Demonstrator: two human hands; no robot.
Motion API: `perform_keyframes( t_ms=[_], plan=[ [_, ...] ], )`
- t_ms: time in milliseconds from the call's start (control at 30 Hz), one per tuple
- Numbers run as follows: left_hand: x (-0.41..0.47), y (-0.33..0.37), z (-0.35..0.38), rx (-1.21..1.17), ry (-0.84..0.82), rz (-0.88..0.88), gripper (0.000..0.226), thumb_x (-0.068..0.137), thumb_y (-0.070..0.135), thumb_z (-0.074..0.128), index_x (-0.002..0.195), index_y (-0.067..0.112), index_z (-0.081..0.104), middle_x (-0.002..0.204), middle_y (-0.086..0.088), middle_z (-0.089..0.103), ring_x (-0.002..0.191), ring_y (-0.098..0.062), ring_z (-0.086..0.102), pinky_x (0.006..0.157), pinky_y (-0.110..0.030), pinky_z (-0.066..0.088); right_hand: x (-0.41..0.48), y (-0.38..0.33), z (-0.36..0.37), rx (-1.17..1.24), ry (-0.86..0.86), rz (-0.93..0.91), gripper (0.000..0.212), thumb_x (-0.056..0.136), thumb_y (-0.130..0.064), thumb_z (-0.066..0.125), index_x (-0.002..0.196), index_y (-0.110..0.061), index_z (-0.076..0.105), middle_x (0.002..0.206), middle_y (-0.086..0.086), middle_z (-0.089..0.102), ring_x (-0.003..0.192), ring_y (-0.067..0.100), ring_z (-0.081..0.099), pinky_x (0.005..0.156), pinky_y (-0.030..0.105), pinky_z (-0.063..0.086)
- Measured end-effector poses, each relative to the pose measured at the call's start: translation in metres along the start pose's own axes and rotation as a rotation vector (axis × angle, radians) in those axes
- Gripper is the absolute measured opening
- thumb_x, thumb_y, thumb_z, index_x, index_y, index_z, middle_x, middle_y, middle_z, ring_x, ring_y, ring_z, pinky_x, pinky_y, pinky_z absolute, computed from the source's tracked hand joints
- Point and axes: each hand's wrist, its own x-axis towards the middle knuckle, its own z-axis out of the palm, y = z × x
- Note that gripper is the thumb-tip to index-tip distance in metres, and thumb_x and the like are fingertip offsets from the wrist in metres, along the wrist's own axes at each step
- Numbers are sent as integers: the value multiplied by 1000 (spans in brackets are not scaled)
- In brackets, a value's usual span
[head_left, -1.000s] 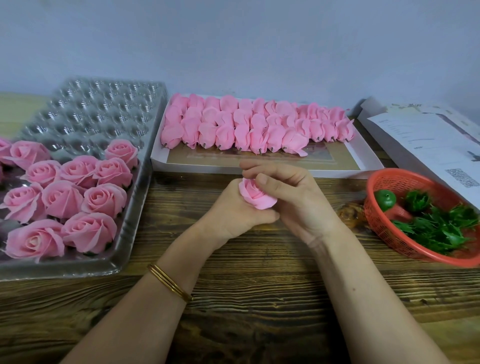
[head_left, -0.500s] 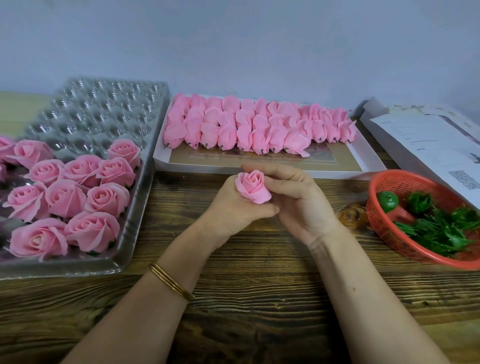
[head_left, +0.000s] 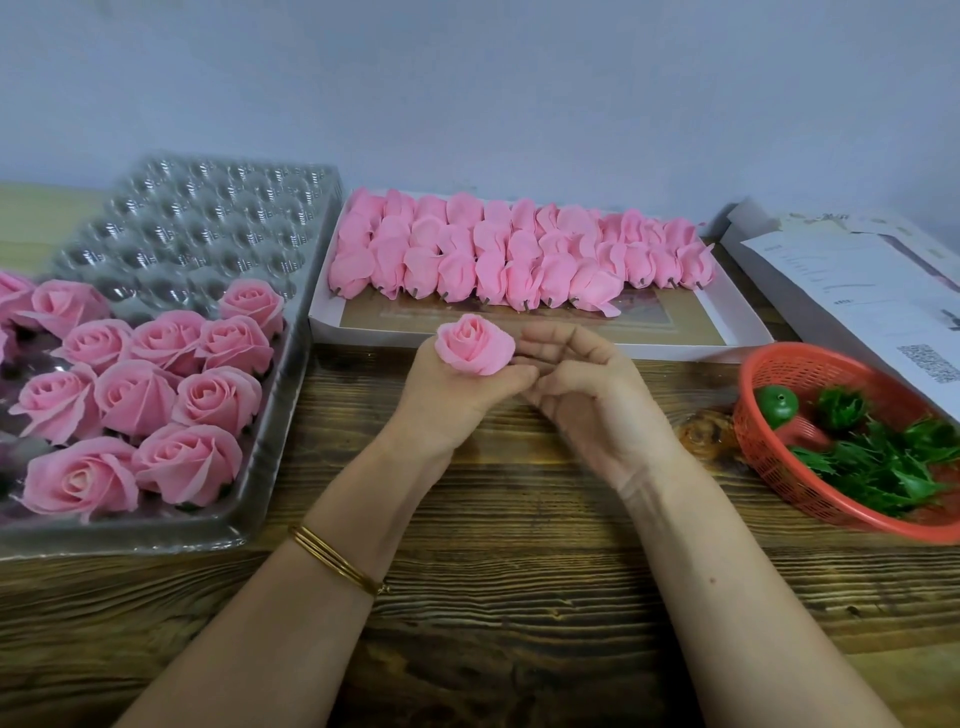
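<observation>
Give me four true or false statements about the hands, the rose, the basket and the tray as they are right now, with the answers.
1. The left hand holds a pink rose. True.
2. The right hand grips a green leaf. False: it holds no leaf; its fingers lie loosely curled beside the rose.
3. The red basket, right of the hands, holds green leaves. True.
4. Every cup of the clear tray is filled. False: the far cups are bare.

The pink rose (head_left: 474, 344), an open bloom of smooth, layered petals spiralling round a tight centre, stands upright, face up, its base gripped in the left hand (head_left: 451, 401).
</observation>
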Motion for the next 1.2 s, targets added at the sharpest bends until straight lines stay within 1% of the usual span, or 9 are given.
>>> perform_keyframes(
  t_ms=[67,200,333,500,633,867,1000,1067,1200],
  plan=[
    [1,0,-1,-63,43,3,40,70,-5,79,52,27,65,58,13,62,63,-3,60,65,-21,51,-2,5,1,-62,-23,9,46,75,33,40,106,5,60,100,21,63,98,28,61,94,38,52],
    [1,3,0,-123,24,2,41,76,-6,76,52,27,70,56,10,65,59,-4,63,62,-21,53,-6,11,10,-102,-114,1,36,79,24,58,110,8,63,93,15,70,95,24,66,98,37,52],
    [1,4,2,-138,11,-16,51,81,-10,69,47,28,69,50,9,62,51,-2,61,53,-18,50,-8,18,18,-73,-144,-21,22,77,14,64,90,-3,69,81,8,73,83,19,68,91,33,54],
    [0,5,2,-169,-6,-19,49,81,-9,69,48,26,67,53,9,61,54,-4,61,55,-20,51,-5,21,21,83,-157,8,15,73,0,67,81,-7,76,89,14,72,89,23,68,94,38,53],
    [1,5,1,-189,-12,-34,36,78,0,77,55,25,65,60,8,61,63,-7,61,66,-25,54,-4,23,21,184,-192,55,21,76,-5,65,95,-3,74,101,15,74,98,22,71,93,34,56],
    [-1,4,1,-141,-35,-24,38,80,0,76,54,25,65,57,8,61,60,-7,60,60,-21,54,-3,25,22,168,-141,18,21,71,-4,65,91,0,69,91,12,75,90,20,72,87,31,59],
    [-1,7,1,-149,-52,-42,23,72,11,78,56,24,67,59,5,62,61,-9,62,60,-23,55,-3,26,22,168,-139,13,17,71,-4,65,85,-4,74,88,11,75,88,19,73,83,29,60],
    [-1,5,1,-138,-46,-55,29,79,4,78,60,22,66,60,5,63,63,-10,63,62,-24,56,-3,25,21,153,-145,5,15,72,-4,65,78,-9,78,82,8,75,86,17,73,82,29,60],
    [-1,4,1,-108,-15,-71,20,84,-2,72,71,10,61,63,1,64,65,-14,63,65,-27,56,-2,25,19,124,-160,2,16,72,-4,66,74,-12,79,82,7,76,85,17,73,78,27,60]
  ],
)
